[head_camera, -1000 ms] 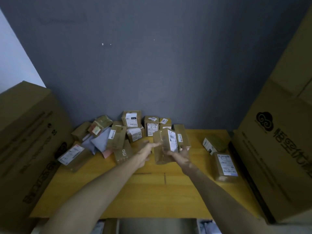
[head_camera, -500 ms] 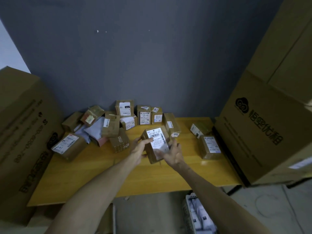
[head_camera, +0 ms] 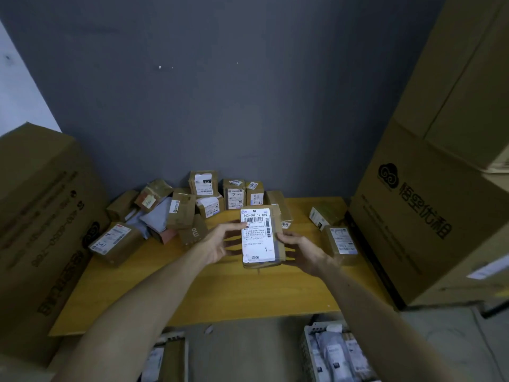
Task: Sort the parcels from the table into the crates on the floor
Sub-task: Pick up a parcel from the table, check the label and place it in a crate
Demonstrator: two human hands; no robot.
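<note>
I hold a small brown parcel (head_camera: 259, 237) above the yellow wooden table (head_camera: 220, 293), its white shipping label facing me. My left hand (head_camera: 220, 244) grips its left edge, thumb on the label. My right hand (head_camera: 303, 250) holds its right side from beneath. Several more taped parcels (head_camera: 203, 205) lie heaped at the table's back against the grey wall. Two crates stand on the floor below the table's front edge: a white one (head_camera: 308, 351) at the right with grey bags in it, and another (head_camera: 165, 359) at the left, partly hidden by my left arm.
Large cardboard cartons flank the table, one (head_camera: 41, 230) on the left and a stack (head_camera: 440, 188) on the right. Two parcels (head_camera: 341, 241) lie near the right cartons, and one parcel (head_camera: 113, 241) sits at the table's left edge.
I have lifted the parcel off the heap, turned its label toward me and brought it closer. The view has pulled back, so the floor crates show.
</note>
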